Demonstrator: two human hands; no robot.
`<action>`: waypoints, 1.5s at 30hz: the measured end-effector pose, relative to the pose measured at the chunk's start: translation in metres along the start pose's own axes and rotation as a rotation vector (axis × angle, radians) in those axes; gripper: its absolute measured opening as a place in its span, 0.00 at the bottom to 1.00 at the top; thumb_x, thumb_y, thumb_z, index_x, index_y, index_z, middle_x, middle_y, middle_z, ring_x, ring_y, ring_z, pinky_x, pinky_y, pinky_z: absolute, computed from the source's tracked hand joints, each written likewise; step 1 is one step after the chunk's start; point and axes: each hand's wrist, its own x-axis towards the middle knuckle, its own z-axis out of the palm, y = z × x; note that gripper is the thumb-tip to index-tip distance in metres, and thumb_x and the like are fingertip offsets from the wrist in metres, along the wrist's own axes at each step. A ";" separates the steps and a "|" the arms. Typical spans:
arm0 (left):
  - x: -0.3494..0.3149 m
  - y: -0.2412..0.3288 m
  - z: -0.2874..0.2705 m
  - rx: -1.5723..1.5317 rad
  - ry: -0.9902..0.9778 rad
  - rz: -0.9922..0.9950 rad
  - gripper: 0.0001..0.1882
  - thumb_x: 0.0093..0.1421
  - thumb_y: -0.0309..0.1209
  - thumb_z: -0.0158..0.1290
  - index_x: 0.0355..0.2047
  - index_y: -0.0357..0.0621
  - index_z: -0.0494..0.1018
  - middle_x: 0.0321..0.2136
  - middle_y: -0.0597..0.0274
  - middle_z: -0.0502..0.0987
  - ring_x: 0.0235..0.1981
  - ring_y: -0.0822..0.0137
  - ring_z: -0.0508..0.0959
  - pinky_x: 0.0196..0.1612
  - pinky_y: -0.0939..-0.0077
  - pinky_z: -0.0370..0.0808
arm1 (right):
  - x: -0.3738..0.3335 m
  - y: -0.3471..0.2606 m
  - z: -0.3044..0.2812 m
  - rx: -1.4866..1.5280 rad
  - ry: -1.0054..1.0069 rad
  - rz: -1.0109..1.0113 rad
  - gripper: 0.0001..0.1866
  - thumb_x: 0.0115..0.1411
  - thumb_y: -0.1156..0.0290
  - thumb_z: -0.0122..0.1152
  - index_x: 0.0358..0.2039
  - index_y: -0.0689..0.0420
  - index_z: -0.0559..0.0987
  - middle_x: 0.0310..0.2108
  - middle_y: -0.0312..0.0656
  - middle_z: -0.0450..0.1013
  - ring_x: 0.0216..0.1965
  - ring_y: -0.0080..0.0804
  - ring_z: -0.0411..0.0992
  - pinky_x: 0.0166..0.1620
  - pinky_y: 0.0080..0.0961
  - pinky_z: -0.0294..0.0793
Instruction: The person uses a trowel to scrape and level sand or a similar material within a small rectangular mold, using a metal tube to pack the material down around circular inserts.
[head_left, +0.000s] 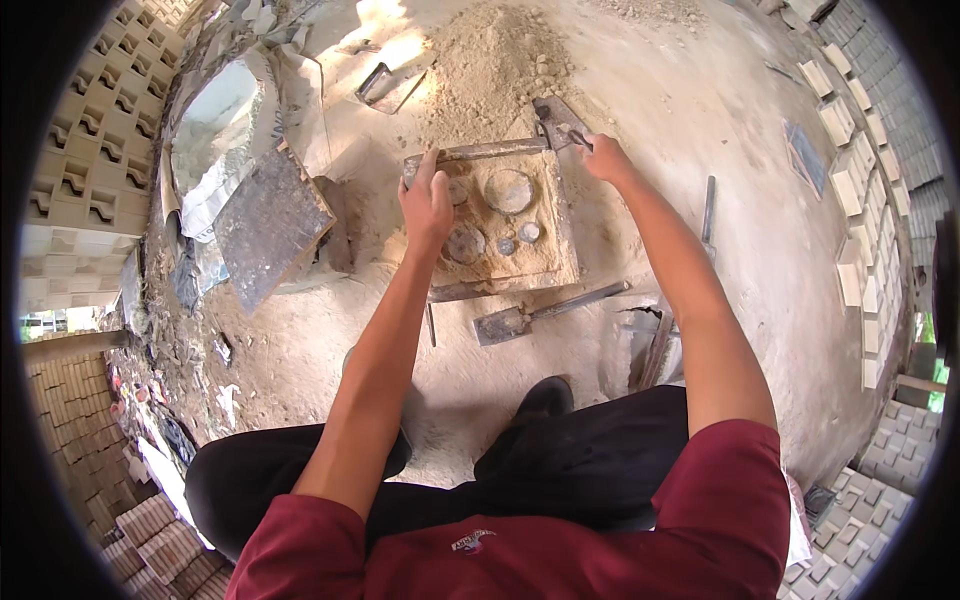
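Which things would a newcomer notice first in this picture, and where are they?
Probably the sand-filled frame in the middle, with round pieces of different sizes in it and the left hand at its far left corner. The right hand holds a dark flat tool by the frame's far right corner. Just beyond the frame, the sandy heap also stands out.

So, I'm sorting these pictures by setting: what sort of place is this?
Probably a small casting workshop, judging by the frame holding round pieces in packed sandy material, the heap of similar material beyond it, and the stacked pale blocks on the right.
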 end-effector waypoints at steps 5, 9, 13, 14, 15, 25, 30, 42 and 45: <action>-0.004 -0.014 -0.012 -0.195 0.158 0.041 0.25 0.63 0.37 0.35 0.56 0.38 0.69 0.54 0.47 0.72 0.59 0.50 0.68 0.68 0.54 0.46 | 0.009 -0.012 0.009 0.200 -0.116 0.159 0.18 0.59 0.58 0.59 0.44 0.57 0.80 0.23 0.51 0.75 0.23 0.41 0.75 0.31 0.35 0.73; -0.002 -0.008 -0.009 -0.280 0.132 0.016 0.24 0.63 0.38 0.37 0.53 0.39 0.71 0.52 0.48 0.74 0.58 0.51 0.69 0.68 0.54 0.48 | 0.010 0.001 0.011 0.339 -0.081 0.200 0.19 0.61 0.57 0.59 0.47 0.55 0.80 0.18 0.44 0.72 0.14 0.31 0.69 0.22 0.31 0.69; -0.003 -0.013 -0.011 -0.358 0.149 -0.022 0.24 0.64 0.39 0.37 0.52 0.38 0.72 0.52 0.48 0.74 0.58 0.50 0.69 0.68 0.54 0.48 | -0.002 0.002 0.002 0.439 -0.042 0.255 0.19 0.61 0.58 0.59 0.48 0.55 0.80 0.16 0.39 0.70 0.12 0.27 0.67 0.19 0.29 0.66; -0.003 -0.015 -0.012 -0.318 0.141 0.003 0.24 0.64 0.39 0.36 0.51 0.38 0.73 0.52 0.47 0.74 0.59 0.50 0.69 0.68 0.53 0.48 | -0.006 0.003 -0.003 0.497 -0.011 0.238 0.18 0.61 0.59 0.59 0.48 0.55 0.80 0.15 0.37 0.69 0.12 0.25 0.66 0.18 0.28 0.64; -0.004 -0.014 -0.014 -0.275 0.132 0.028 0.24 0.64 0.39 0.35 0.51 0.38 0.73 0.52 0.46 0.74 0.59 0.49 0.68 0.68 0.53 0.47 | -0.011 0.002 -0.008 0.556 0.020 0.222 0.18 0.62 0.60 0.59 0.48 0.55 0.80 0.15 0.35 0.68 0.12 0.22 0.65 0.17 0.27 0.63; -0.008 -0.015 -0.005 -0.312 0.207 0.057 0.27 0.68 0.39 0.29 0.56 0.33 0.68 0.54 0.40 0.71 0.62 0.45 0.64 0.67 0.59 0.54 | -0.083 -0.062 -0.067 0.756 -0.041 0.158 0.23 0.65 0.57 0.57 0.56 0.55 0.74 0.24 0.31 0.69 0.14 0.14 0.61 0.14 0.16 0.58; -0.011 0.005 -0.012 -0.427 0.126 0.082 0.29 0.69 0.40 0.27 0.58 0.31 0.66 0.57 0.41 0.69 0.62 0.49 0.65 0.65 0.63 0.57 | -0.126 -0.093 -0.055 0.579 -0.166 0.039 0.22 0.65 0.59 0.57 0.56 0.55 0.75 0.23 0.30 0.70 0.20 0.14 0.63 0.21 0.16 0.63; -0.015 -0.001 -0.007 -0.192 -0.264 0.095 0.30 0.70 0.42 0.30 0.60 0.28 0.61 0.59 0.35 0.64 0.64 0.46 0.60 0.66 0.63 0.55 | -0.204 -0.130 -0.060 -0.040 0.025 -0.291 0.20 0.60 0.62 0.61 0.53 0.52 0.77 0.31 0.47 0.74 0.30 0.43 0.72 0.36 0.31 0.71; -0.037 -0.004 0.009 0.190 -0.269 0.164 0.31 0.69 0.42 0.32 0.61 0.28 0.59 0.62 0.35 0.59 0.67 0.45 0.53 0.69 0.61 0.49 | -0.211 -0.123 -0.064 -0.021 0.124 -0.336 0.20 0.60 0.62 0.60 0.53 0.50 0.77 0.31 0.47 0.73 0.31 0.45 0.72 0.36 0.35 0.71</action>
